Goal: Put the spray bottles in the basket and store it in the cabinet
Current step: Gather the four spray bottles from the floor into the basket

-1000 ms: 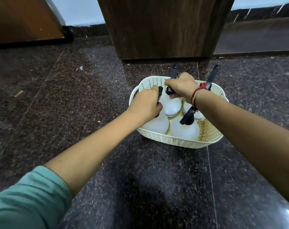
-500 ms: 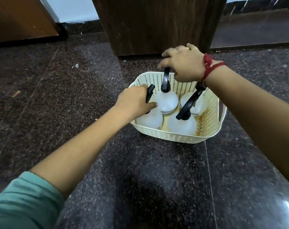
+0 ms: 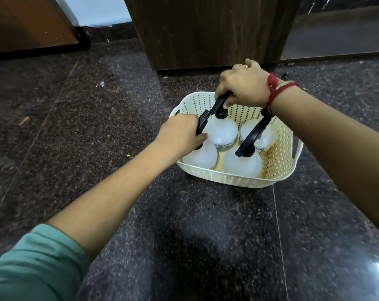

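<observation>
- Left of centre, the left hand (image 3: 181, 134) stays clenched on the black sprayer head of the near-left spray bottle (image 3: 202, 157), as a second ago.
- Centre frame, the basket (image 3: 238, 178) sits on the dark floor (image 3: 97, 127) holding four spray bottles upright.
- Upper centre, the cabinet (image 3: 212, 31) stands just behind the basket.
- Right of centre, the right hand (image 3: 243, 84) has risen and now grips the trigger of the far-left bottle (image 3: 222, 131), straightening it.
- Judgement: loading looks complete; storing remains.
</observation>
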A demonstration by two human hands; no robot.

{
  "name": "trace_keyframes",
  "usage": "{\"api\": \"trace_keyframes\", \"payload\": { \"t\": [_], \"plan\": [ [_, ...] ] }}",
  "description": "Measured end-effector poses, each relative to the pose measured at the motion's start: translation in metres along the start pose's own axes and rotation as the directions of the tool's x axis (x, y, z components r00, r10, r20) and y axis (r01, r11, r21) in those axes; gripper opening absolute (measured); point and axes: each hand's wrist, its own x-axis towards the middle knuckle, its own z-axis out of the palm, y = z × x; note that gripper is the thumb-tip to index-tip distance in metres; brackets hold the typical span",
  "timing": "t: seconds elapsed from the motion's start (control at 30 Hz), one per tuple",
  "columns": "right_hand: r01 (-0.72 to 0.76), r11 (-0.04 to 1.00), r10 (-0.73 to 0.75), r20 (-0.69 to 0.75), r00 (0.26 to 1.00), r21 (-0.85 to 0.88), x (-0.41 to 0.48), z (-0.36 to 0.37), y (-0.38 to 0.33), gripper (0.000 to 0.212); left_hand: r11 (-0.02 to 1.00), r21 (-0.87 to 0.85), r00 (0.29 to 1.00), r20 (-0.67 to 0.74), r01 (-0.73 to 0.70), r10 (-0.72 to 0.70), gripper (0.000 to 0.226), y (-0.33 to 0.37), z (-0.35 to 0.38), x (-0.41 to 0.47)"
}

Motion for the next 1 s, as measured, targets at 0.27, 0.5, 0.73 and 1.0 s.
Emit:
{"api": "trace_keyframes", "payload": {
  "t": [0.27, 0.5, 0.73, 1.0],
  "plan": [
    [-0.026, 0.884, 0.171, -0.270, 0.947, 0.467, -0.070, -0.019, 0.019, 0.047, 0.985, 0.114, 0.873, -0.458, -0.129, 0.168, 0.073, 0.035, -0.043, -0.027],
    [-0.189, 0.928, 0.179, 0.063, 0.982, 0.321, -0.108, -0.013, 0.047, 0.060, 0.911, 0.257, 0.891, -0.243, -0.323, 0.384, 0.053, 0.094, -0.001, -0.038],
    [-0.231, 0.958, 0.251, -0.103, 0.963, 0.171, -0.096, 0.016, 0.047, 0.055, 0.909, 0.324, 0.918, -0.205, -0.263, 0.339, 0.042, 0.089, 0.006, -0.023],
    [-0.276, 0.957, 0.288, -0.237, 0.928, 0.083, -0.092, 0.032, 0.041, 0.029, 0.925, 0.297, 0.935, -0.188, -0.237, 0.300, 0.042, 0.085, 0.023, -0.020]
  ]
}}
